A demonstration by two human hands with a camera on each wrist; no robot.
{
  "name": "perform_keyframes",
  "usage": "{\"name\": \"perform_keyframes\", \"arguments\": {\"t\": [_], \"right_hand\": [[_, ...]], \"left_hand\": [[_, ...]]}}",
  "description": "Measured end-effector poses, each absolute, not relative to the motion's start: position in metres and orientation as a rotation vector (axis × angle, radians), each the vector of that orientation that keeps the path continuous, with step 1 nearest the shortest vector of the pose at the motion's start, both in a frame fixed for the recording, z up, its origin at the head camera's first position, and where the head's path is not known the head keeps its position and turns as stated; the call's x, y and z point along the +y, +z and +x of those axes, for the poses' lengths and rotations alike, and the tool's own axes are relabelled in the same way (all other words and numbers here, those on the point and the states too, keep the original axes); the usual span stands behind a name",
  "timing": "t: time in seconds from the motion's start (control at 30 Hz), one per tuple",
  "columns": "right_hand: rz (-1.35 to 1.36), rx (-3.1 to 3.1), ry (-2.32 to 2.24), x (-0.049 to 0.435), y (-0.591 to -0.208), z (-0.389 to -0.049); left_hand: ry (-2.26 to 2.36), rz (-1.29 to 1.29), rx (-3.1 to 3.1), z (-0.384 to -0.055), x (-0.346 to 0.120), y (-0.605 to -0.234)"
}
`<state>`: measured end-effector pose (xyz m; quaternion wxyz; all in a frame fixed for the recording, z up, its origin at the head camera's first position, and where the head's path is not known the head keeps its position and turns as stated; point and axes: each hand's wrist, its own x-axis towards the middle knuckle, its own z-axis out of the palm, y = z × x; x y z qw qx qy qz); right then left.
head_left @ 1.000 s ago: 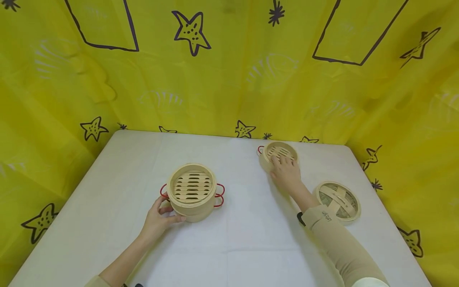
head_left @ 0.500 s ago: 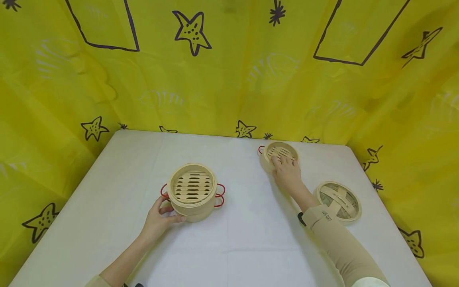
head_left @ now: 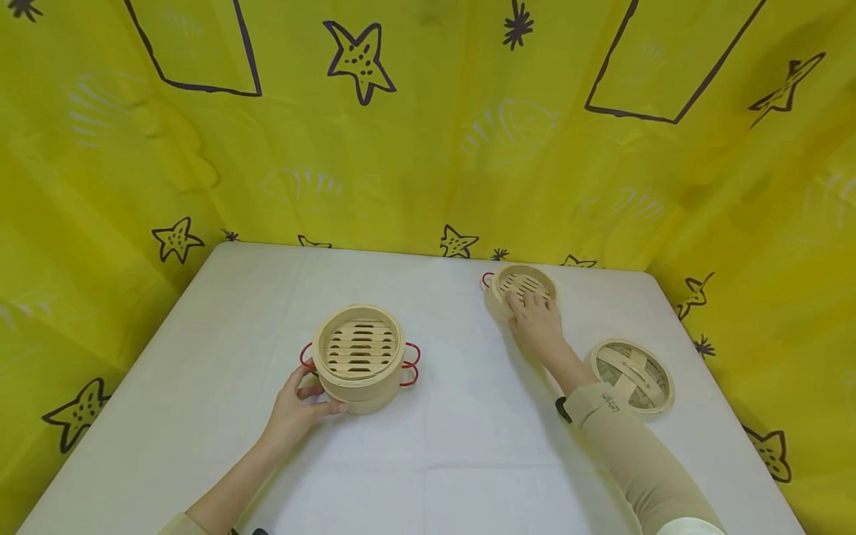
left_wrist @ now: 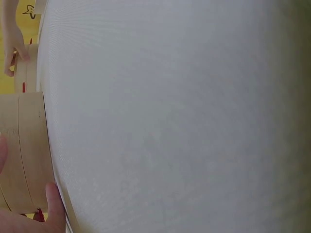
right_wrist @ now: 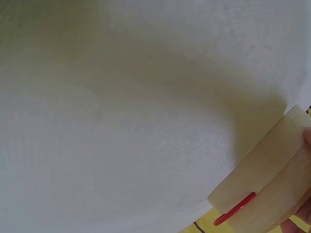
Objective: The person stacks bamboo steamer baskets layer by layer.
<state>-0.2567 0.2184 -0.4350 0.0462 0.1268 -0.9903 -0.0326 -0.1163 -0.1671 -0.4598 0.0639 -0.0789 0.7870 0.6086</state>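
A: L hand?
B: Grasping stacked steamer by its L side, mid-table; round, no long axis.
A: R hand?
B: Pinching single basket near rim; lies beyond & R of stack, well apart.
A: Lid?
B: Far R, unheld.
A: View diffs?
B: Head: slats. L wrist: seam btwn tiers, base on cloth.

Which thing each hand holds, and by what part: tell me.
The left hand grips the steamer stack by the near left of its outer wall; the right hand grips the far basket by its near wall.
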Motion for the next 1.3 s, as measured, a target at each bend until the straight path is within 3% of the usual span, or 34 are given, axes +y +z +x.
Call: {"name": "perform_keyframes", "arguments": {"t": [0.67,1.3], "right_hand": [[0.518,-2.899,-0.026,0.207,-0.425,-0.249],[0.759,-2.709,-0.047,0.173,-0.389,-0.226]], "left_hand": [[1.813,-0.217,2.399,-0.115,-0.167,-0.458],[1.813,-0.219,2.401,-0.116,-0.168,-0.46]]}}
